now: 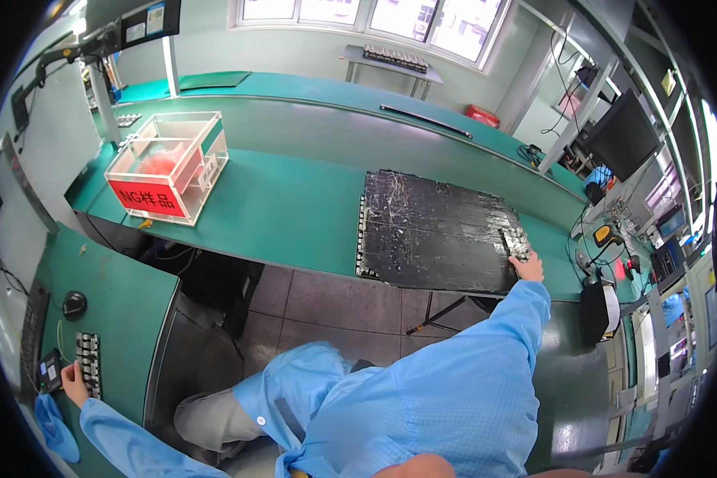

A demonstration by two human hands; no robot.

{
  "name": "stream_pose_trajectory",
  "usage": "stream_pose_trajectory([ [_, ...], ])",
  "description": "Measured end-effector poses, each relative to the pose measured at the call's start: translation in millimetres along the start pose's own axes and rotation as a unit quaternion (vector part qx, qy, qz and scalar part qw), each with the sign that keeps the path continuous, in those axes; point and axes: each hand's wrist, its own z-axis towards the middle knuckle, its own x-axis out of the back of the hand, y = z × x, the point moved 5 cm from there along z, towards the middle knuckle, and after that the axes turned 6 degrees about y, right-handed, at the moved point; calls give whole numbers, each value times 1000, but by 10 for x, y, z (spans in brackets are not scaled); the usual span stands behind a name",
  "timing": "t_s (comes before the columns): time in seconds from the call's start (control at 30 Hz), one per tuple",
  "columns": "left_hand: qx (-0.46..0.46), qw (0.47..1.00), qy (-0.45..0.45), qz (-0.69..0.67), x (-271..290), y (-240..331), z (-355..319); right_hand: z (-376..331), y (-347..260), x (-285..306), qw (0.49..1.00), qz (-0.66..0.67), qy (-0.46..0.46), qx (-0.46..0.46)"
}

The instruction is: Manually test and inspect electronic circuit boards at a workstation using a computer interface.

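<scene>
On the left bench, my left hand [75, 385] has bent fingers closed at the edge of a dark strip of small metal parts [89, 358]. Close by that hand sits a small device with a lit screen [50, 371]. My right arm reaches far out to a large scuffed black board [438, 227] on the middle bench. There my right hand [529, 268] is closed at the near end of a short strip of metal parts [516, 240], on the board's right edge. Its fingertips are partly hidden. More metal parts [362, 235] line the board's left edge.
A clear box with a red label [147, 198] stands on the middle bench, left. A round black object [74, 303] and keyboard [33, 327] lie on the left bench. Right of the board are a yellow-black scanner [604, 235] and cables. A tripod leg [436, 315] stands under the bench.
</scene>
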Motion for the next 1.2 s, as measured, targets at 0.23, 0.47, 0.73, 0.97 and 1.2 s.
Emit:
stream_pose_trajectory([
  [0.23, 12, 1000, 1, 8, -18, -14, 3, -59, -100, 117, 994, -14, 87, -72],
  [0.47, 9, 1000, 7, -9, -48, 45, 16, 111, -120, 42, 985, 22, 122, -121],
  [0.73, 1, 1000, 22, -7, 15, 266, -144, 219, -1034, 257, 975, 45, 178, 126],
  [0.97, 3, 999, 43, -1, -50, 917, -360, -748, -2972, 542, 856, 104, 211, 461],
  [1.2, 44, 997, 62, 8, 28, 1260, -497, -2953, -4807, 692, 595, 217, 29, 773],
])
